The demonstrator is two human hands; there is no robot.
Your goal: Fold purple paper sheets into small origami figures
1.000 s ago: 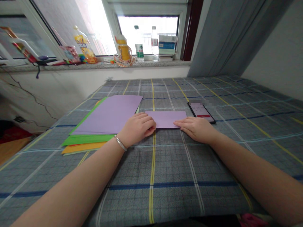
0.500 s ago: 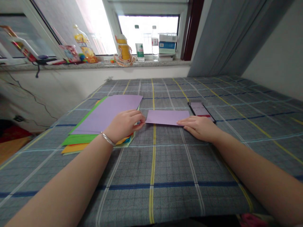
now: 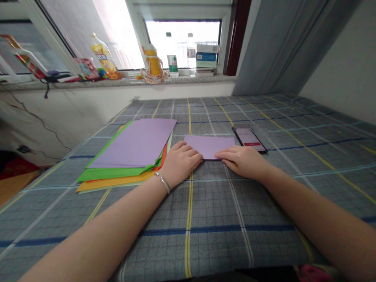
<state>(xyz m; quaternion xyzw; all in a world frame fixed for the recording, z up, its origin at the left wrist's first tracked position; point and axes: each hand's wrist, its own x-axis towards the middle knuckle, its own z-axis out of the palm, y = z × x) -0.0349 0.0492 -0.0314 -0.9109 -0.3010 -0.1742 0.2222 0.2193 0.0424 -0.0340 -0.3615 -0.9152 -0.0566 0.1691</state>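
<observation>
Plaid cloth (image 3: 214, 207): purple strip (image 3: 210, 145), near edge under L hand (image 3: 181, 162), R hand (image 3: 244, 161); pinched? can't tell.

Purple paper (image 3: 209, 145) — oblong, lying flat, on plaid cloth (image 3: 214, 205)

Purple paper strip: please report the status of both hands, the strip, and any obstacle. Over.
Left hand, right hand: fingers on strip's near edge. Purple paper strip flat on plaid cloth. Smartphone close by strip's right end.
</observation>
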